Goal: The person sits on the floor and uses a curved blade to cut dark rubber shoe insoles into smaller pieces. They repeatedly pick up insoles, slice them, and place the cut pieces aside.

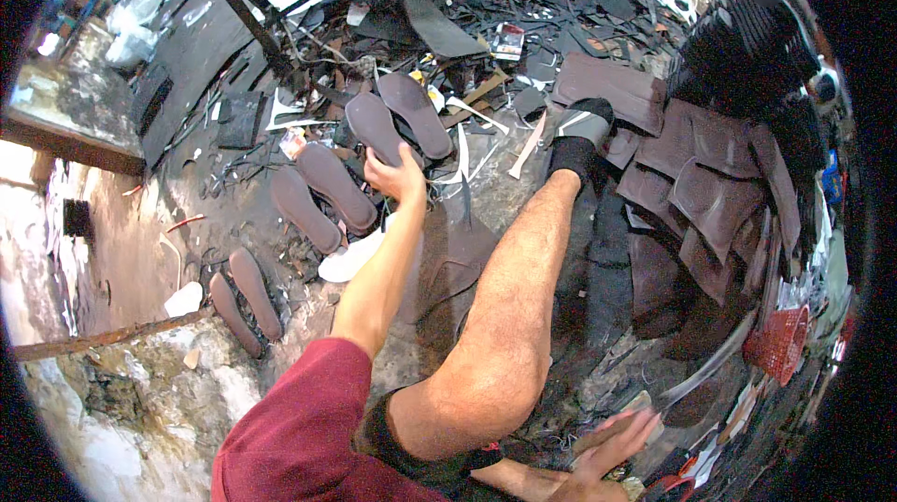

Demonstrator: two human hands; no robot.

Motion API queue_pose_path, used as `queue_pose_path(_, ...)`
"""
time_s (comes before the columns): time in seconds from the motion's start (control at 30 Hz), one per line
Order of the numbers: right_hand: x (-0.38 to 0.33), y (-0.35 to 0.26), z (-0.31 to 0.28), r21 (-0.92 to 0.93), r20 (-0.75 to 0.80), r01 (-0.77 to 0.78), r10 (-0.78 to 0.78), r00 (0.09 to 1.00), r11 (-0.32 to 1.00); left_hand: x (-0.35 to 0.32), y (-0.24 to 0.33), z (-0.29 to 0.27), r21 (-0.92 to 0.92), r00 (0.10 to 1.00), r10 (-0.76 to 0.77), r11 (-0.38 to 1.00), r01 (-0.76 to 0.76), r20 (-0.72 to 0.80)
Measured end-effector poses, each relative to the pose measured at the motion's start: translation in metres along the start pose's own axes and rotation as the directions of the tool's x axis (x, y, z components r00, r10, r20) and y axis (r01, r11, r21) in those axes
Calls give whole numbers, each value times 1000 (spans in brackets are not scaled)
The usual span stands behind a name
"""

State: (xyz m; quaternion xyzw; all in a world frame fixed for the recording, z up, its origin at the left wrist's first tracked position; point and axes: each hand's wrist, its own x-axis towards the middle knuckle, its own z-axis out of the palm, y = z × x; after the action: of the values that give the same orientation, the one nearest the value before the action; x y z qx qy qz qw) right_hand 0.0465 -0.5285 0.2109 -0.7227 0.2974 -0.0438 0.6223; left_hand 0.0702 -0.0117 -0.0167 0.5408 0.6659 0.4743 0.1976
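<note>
One heap of brown sheets [715, 198] fills the right. Six brown soles [336, 186] lie in three pairs on the left; the left hand [397, 175] pinches the upper pair's left one. The right hand [607, 455] extends its fingers; whether they hold anything, I cannot tell. One printed packet [507, 41] is unreadable.

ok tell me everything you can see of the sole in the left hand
The sole is a dull purplish-brown, foot-shaped slab that looks like foam or rubber. Its rounded far end points away from the person, slightly left. The left hand holds and partly hides its near end; a similar sole lies just right.
</note>
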Motion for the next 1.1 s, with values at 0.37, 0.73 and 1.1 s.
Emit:
queue_pose_path(0.37,227,-49,193,78,-323,231,-195,926,970,-70,42,-294,-277,498,198,957,90,845)
queue_pose_path(0.73,195,-92,167,-462,-254,349,-499,828,815,-63,220,-341,-687,594,518,722,83,616)
queue_pose_path(1.1,184,-139,162,233,137,162,-197,971,959,-154,248,-359,-493,33,510,811,316,860)
